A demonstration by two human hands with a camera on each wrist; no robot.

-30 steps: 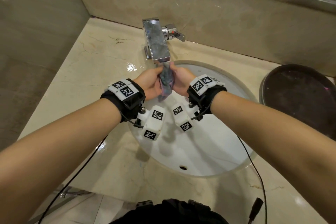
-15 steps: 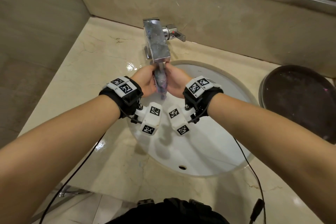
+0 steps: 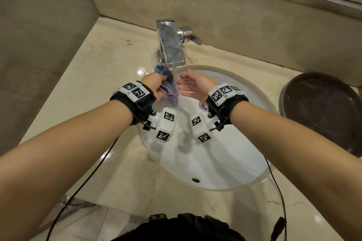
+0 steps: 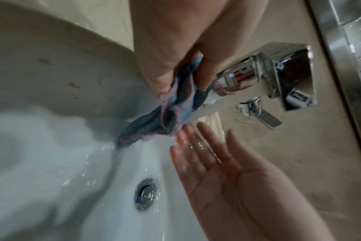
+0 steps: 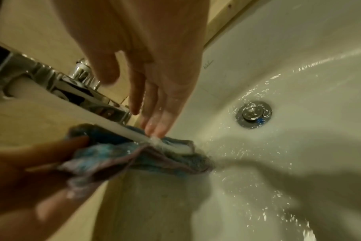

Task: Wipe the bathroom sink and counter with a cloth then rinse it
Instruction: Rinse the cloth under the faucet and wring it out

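A wet blue and purple cloth (image 3: 168, 86) (image 4: 171, 107) (image 5: 122, 156) hangs over the white sink (image 3: 225, 162), just under the chrome tap (image 3: 172, 49). My left hand (image 3: 154, 86) (image 4: 175, 65) grips its upper end. Water streams from the spout onto the cloth's right edge (image 5: 155, 140). My right hand (image 3: 193, 87) (image 4: 227, 171) (image 5: 155, 91) is flat and open beside the cloth, its fingertips (image 5: 155, 130) in the stream at the cloth's edge. The sink's drain plug (image 4: 145, 194) (image 5: 252, 113) lies below the hands.
A beige marble counter (image 3: 109, 60) surrounds the sink, with a wet patch left of the tap. The tap lever (image 3: 191, 37) points right. A dark round tray (image 3: 325, 111) sits on the counter at right. Walls close in at the left and back.
Both hands were pressed together around the cloth under the spout. Now the right hand has let go and opened flat to the right, while the left holds the cloth alone, slightly left.
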